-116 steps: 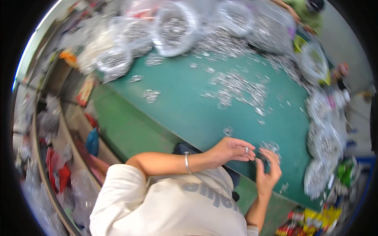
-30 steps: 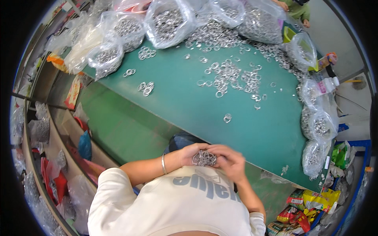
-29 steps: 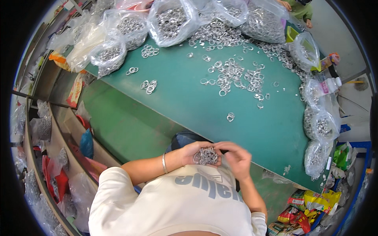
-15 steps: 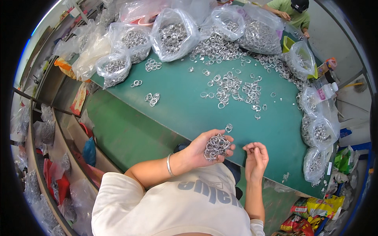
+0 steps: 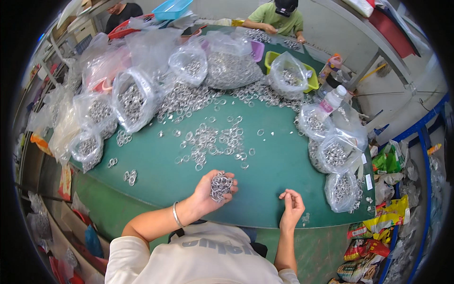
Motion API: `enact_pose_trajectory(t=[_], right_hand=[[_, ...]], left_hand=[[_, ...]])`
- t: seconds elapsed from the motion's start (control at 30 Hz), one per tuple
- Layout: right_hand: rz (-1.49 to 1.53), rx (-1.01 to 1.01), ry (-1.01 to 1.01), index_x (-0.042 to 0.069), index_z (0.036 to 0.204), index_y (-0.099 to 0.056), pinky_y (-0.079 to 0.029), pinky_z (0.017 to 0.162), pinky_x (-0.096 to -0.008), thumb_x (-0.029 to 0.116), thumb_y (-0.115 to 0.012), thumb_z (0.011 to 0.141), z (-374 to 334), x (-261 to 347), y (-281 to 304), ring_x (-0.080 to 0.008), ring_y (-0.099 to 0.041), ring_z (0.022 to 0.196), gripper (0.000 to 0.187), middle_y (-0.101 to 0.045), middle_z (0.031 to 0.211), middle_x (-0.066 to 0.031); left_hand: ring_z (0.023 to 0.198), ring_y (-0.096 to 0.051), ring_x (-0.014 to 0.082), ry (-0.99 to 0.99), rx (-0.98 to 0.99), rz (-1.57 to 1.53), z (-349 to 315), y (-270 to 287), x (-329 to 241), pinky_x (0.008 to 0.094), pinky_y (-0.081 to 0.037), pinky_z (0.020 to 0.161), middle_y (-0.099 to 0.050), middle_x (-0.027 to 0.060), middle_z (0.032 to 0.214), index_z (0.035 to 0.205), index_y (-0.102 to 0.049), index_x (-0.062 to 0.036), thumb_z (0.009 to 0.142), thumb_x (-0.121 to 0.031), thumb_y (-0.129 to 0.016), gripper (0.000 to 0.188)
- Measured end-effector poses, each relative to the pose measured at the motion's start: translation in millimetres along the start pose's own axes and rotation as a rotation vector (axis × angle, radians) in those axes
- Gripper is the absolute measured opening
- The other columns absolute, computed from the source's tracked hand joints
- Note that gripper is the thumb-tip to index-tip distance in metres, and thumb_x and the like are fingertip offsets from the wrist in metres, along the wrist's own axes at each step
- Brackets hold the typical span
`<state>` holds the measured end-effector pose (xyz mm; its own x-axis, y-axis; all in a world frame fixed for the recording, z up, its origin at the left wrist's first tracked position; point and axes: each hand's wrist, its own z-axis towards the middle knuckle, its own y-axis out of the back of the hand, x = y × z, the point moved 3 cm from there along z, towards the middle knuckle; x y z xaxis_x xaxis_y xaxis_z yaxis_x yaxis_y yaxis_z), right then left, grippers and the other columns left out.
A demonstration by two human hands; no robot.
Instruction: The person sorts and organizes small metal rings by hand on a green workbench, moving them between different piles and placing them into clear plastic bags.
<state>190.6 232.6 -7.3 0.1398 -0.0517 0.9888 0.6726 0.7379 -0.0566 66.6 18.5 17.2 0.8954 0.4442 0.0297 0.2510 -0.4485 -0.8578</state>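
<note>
My left hand (image 5: 204,191) is palm up at the table's front edge, cupped around a heap of silver metal rings (image 5: 220,186). A bracelet circles that wrist. To its right, my right hand (image 5: 292,208) hovers by the edge with thumb and fingertips brought together. Whatever may be between those fingertips is too small to make out. Beyond my hands, a loose spread of rings (image 5: 213,142) lies on the green table (image 5: 161,170). Smaller clusters of rings (image 5: 130,177) rest to the left.
Clear plastic bags of rings (image 5: 135,102) line the table's far and left sides. More bags (image 5: 340,191) stand along the right edge, near a white bottle (image 5: 333,98) and a yellow-green basket (image 5: 312,80). A person in green (image 5: 279,21) works across the table; another sits far left.
The view has swung to the right and up toward the far side. My hands are farther apart, the right one having moved rightward. The left still cups its rings.
</note>
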Motion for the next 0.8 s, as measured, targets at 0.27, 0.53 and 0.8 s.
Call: enact_pose_trajectory(t=[0.27, 0.53, 0.8], right_hand=[[-0.042, -0.007, -0.011, -0.005, 0.098, -0.062, -0.047, 0.073, -0.0245, 0.000, -0.054, 0.092, 9, -9, 2, -0.0118, -0.057, 0.079, 0.011, -0.062, 0.083, -0.0061], [-0.227, 0.027, 0.041, -0.004, 0.093, -0.064, -0.046, 0.065, -0.0251, -0.003, -0.055, 0.087, 10, -19, -1, -0.0139, -0.060, 0.071, 0.011, -0.062, 0.079, -0.0094], [-0.401, 0.085, 0.133, -0.004, 0.087, -0.064, -0.045, 0.063, -0.0262, -0.005, -0.058, 0.081, 14, -4, -5, -0.0152, -0.057, 0.066, 0.008, -0.062, 0.075, -0.0096]], left_hand=[[0.073, -0.052, 0.0220, 0.087, -0.040, 0.152, 42, -22, 14, 0.0270, -0.041, 0.048, -0.056, 0.0132, 0.088, 0.098, -0.055, -0.0017, 0.091, -0.027, -0.040, 0.030], [0.071, -0.056, 0.0223, -0.143, -0.041, 0.110, 40, -63, -69, 0.0271, -0.043, 0.051, -0.059, 0.0111, 0.087, 0.100, -0.055, -0.0034, 0.094, -0.030, -0.035, 0.034], [0.066, -0.060, 0.0193, -0.978, 0.133, 0.756, 89, -288, -306, 0.0305, -0.048, 0.053, -0.062, 0.0107, 0.079, 0.097, -0.059, -0.0003, 0.093, -0.027, -0.042, 0.032]])
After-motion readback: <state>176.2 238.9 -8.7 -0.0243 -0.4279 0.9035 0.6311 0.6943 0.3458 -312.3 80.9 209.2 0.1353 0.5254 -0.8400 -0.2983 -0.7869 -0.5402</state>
